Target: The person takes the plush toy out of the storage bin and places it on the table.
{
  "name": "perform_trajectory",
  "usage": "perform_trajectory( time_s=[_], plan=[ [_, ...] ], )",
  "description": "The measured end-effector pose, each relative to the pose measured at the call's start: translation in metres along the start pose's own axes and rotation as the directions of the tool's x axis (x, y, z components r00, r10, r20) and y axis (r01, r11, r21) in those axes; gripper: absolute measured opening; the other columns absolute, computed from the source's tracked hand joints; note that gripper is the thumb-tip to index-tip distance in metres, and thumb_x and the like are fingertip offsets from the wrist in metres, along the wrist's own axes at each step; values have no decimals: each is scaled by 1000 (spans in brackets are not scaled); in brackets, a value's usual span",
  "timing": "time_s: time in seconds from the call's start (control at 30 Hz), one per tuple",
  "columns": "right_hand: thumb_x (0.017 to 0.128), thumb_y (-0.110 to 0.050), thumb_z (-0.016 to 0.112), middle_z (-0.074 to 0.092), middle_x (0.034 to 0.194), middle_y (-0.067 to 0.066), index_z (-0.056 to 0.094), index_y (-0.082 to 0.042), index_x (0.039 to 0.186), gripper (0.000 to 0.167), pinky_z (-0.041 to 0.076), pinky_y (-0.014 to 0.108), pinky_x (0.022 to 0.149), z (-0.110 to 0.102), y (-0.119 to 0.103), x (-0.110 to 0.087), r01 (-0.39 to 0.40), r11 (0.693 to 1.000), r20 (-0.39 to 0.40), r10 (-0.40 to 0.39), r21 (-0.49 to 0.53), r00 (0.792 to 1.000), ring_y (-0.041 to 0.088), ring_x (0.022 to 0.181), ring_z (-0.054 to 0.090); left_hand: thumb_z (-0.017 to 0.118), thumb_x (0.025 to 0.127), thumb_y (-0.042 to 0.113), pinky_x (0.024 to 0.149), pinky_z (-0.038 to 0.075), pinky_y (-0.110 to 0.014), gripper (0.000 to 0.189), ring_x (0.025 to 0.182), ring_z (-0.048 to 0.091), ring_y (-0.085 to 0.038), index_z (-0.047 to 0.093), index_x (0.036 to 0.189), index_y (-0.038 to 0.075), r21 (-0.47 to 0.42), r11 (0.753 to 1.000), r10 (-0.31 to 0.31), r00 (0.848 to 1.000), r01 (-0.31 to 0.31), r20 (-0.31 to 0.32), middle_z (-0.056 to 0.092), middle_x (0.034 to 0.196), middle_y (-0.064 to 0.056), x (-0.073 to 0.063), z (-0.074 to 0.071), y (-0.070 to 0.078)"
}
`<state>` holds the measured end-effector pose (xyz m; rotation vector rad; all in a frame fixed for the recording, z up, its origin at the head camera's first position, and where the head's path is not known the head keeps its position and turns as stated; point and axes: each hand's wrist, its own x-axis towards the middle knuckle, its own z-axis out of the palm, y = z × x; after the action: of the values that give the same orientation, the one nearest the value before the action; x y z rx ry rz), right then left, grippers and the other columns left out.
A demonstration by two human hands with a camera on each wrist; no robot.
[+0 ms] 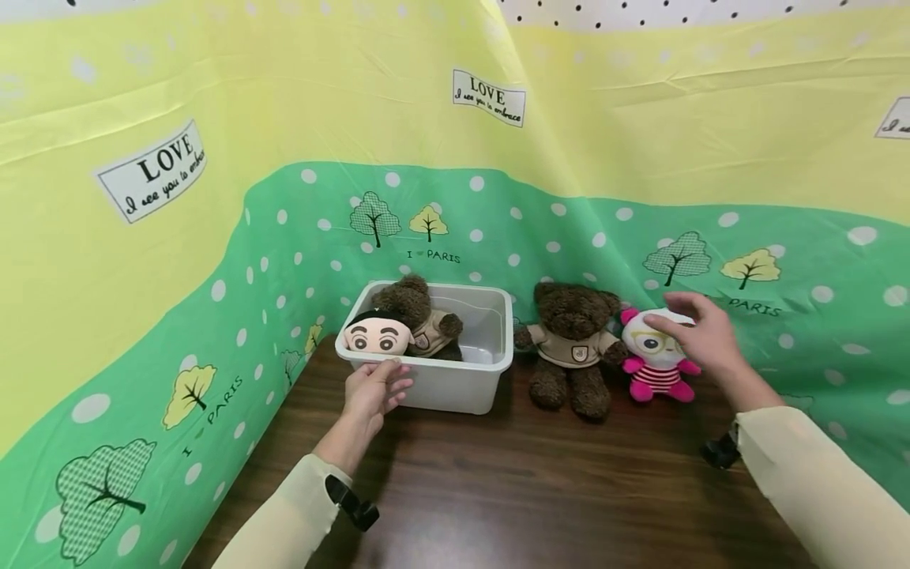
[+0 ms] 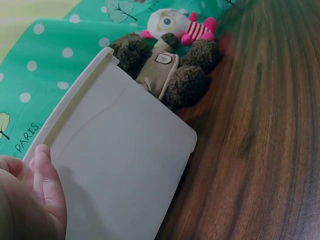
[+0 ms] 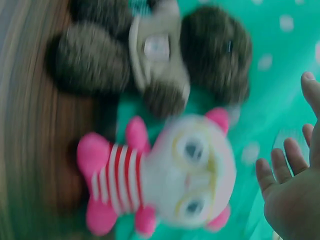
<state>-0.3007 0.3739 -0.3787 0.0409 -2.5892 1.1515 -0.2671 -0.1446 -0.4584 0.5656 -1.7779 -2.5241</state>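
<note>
My left hand [image 1: 370, 391] is at the front rim of a light grey plastic bin [image 1: 448, 387], thumb at the rim and fingers against the outer wall, gripping it. In the bin sit a brown teddy bear [image 1: 412, 304] in a beige top and a doll with a round face [image 1: 377, 336], its lower part hidden. My right hand [image 1: 700, 332] hovers with fingers spread, holding nothing, by the head of a white and pink panda plush [image 3: 195, 170] in a red-striped top. Beside the panda, a second brown teddy bear [image 1: 572, 340] sits against the cloth.
A dark wooden table [image 1: 512, 490] lies under everything. Green and yellow printed cloth [image 1: 583, 229] hangs behind the toys and along the left side. The second teddy bear sits close to the bin's right wall.
</note>
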Motion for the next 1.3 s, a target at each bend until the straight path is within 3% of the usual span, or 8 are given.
perform_trajectory(
  time_s=[0.07,0.17,0.23,0.33,0.5,0.7,1.0,1.3],
  plan=[
    [94,-45,73,50,147,24,45,-4,150,74,46,10,77,13,-19,3,40,998,46,-42,40,998,42,129,52,71,95,19,55,57,-23,23,70,74,-12,55,107,7,1,1000,-5,1000,5,-4,79,89,-1,1,-1,0],
    [93,-42,75,52,146,22,47,-6,149,72,53,28,91,38,-45,8,99,992,105,-107,83,989,40,128,52,70,94,18,55,57,-23,22,70,74,-12,55,106,8,-2,1000,-7,1000,7,-12,79,88,-1,3,-2,1],
    [92,-41,76,52,147,19,49,-7,147,70,52,45,99,57,-62,12,120,986,143,-136,116,980,40,130,53,70,94,18,54,57,-23,21,69,74,-12,55,105,8,-6,1000,-5,1000,5,-14,79,88,-1,4,-2,1],
    [90,-39,80,55,145,18,53,-7,142,68,45,57,107,88,-86,19,156,976,181,-183,155,966,40,132,52,70,94,17,54,57,-23,21,69,74,-12,54,105,9,-13,1000,-4,1000,4,-16,79,86,-1,5,-2,0],
    [87,-36,83,57,142,18,54,-8,141,67,48,58,106,139,-123,28,171,959,286,-232,224,930,41,132,54,70,94,17,54,57,-23,21,67,73,-11,53,105,9,-15,1000,-7,1000,6,-20,79,85,0,6,-3,-1],
    [85,-33,86,57,140,16,53,-9,141,70,51,54,106,192,-159,35,110,945,397,-233,309,888,39,130,56,71,93,17,53,57,-22,22,66,73,-11,52,102,9,-12,1000,3,1000,-3,-19,80,93,-6,7,-1,-3],
    [87,-31,84,56,142,20,50,-6,145,72,55,49,101,249,-199,29,45,957,524,-197,287,829,39,130,56,72,92,16,53,56,-22,22,65,73,-10,53,102,10,-8,1000,1,1000,-1,-13,80,94,-6,3,0,-3],
    [86,-31,83,58,137,18,52,-5,141,68,55,47,98,283,-223,24,35,972,551,-162,233,819,36,126,57,70,93,15,53,57,-22,21,64,72,-10,53,102,9,-23,1000,3,1000,-4,-14,80,89,-4,5,1,1]
  ],
)
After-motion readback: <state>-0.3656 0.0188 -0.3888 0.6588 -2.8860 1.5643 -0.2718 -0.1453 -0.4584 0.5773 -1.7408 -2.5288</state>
